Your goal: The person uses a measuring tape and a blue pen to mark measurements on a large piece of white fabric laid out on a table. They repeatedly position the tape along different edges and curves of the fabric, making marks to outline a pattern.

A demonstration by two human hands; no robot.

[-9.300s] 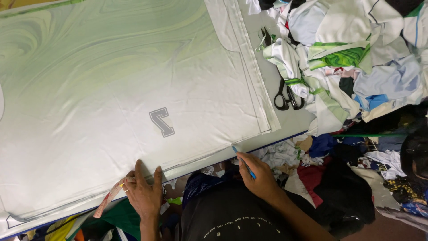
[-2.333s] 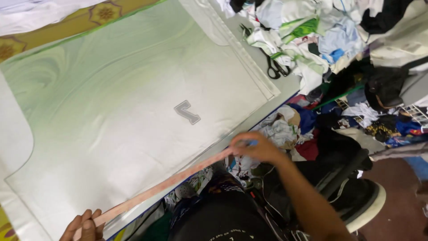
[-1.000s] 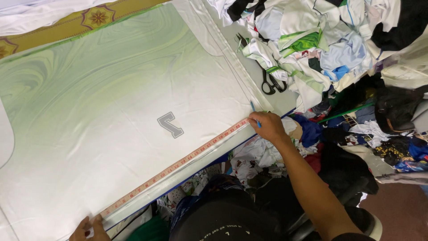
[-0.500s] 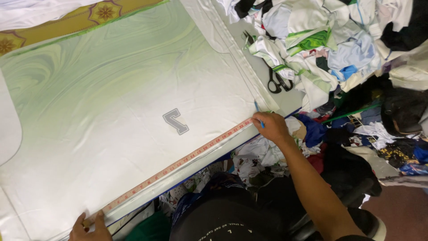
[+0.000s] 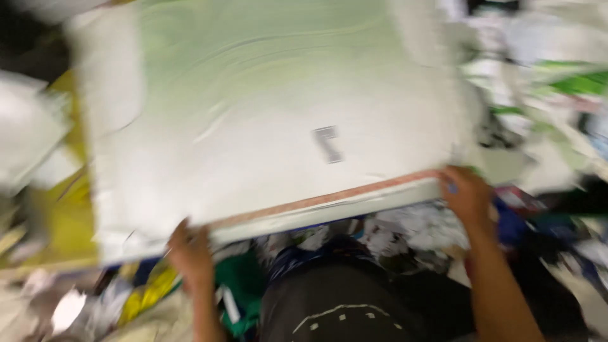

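Both hands pin a measuring tape [image 5: 329,197] along the white fabric's [image 5: 253,139] near edge: measuring, it seems. The left hand [image 5: 190,250] presses one end and the right hand [image 5: 465,193] pinches the other. Next, keeping it taut matters.

A single head-worn camera looks steeply down from close above the near edge of the table [image 5: 487,168], facing away from the wearer's body; the view is motion-blurred, with cloth filling its far half.

Right of my fingers: a blurred heap of mixed cloth scraps [image 5: 544,76]. Left of my fingers: yellow cloth [image 5: 54,209]. Below them: more coloured scraps [image 5: 392,231].
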